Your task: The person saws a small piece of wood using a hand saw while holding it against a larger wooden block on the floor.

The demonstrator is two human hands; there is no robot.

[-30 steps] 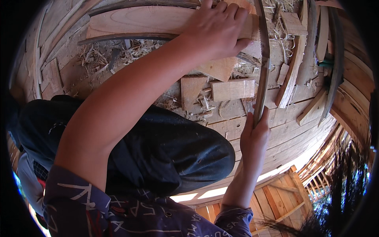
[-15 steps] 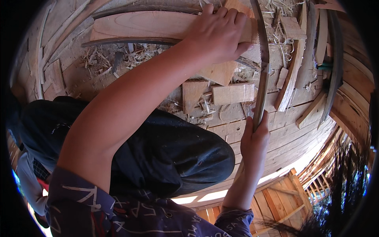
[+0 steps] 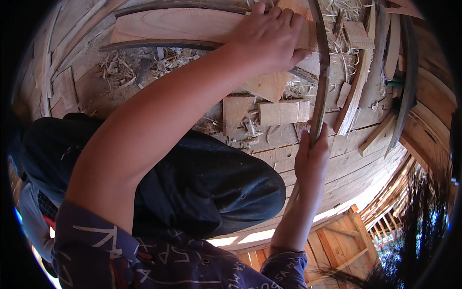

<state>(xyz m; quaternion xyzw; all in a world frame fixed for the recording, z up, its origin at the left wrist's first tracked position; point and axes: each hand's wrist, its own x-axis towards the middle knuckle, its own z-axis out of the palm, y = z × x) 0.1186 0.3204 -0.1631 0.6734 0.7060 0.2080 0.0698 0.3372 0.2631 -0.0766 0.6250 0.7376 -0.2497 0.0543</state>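
Note:
My left hand (image 3: 272,38) is closed over a pale wooden board (image 3: 178,26), pressing on it near its right end. The board lies across the upper part of the view, with dark-edged strips of wood along its sides. My right hand (image 3: 312,156) grips the wooden handle of a long-handled machete (image 3: 323,43). Its handle runs back past my wrist. The blade points away from me and crosses beside the board's right end, close to my left fingers. The far tip of the blade is out of view, and its contact with the wood is hard to make out.
Wood offcuts (image 3: 285,113) and curly shavings (image 3: 118,70) litter the plank floor around the board. Longer strips (image 3: 356,91) lie to the right. My bent knee (image 3: 240,192) is between my arms. Another person's sleeve (image 3: 31,212) shows at the lower left.
My right hand and the machete have moved slightly away from me, along the blade's length. My left hand and the board have hardly moved.

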